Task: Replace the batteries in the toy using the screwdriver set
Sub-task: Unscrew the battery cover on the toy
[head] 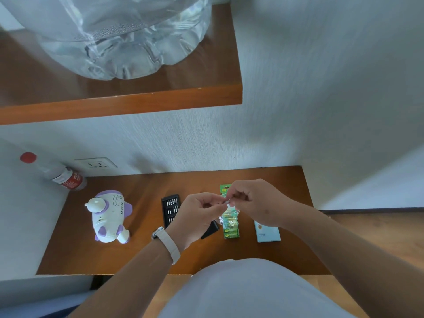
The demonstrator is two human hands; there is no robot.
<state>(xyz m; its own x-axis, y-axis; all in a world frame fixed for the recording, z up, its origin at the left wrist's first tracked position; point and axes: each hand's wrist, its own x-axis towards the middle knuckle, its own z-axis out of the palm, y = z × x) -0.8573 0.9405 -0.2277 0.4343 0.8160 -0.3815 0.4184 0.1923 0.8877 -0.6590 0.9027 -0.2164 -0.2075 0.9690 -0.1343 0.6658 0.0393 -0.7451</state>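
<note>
Right of the toy [109,216], my left hand [199,214] and right hand [254,203] both pinch one small silvery piece [227,201].

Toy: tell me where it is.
Head view: the toy lies left on the desk, between the red-labelled bottle and the open screwdriver set.

toy [109,218] left on desk [146,255], screwdriver set [170,208] beside, battery pack [230,228] right of it

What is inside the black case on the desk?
Rows of small metal bits show in the far part of the case. The left hand, pinching a small silvery item with the right hand, covers the near part, hiding its contents.
</note>
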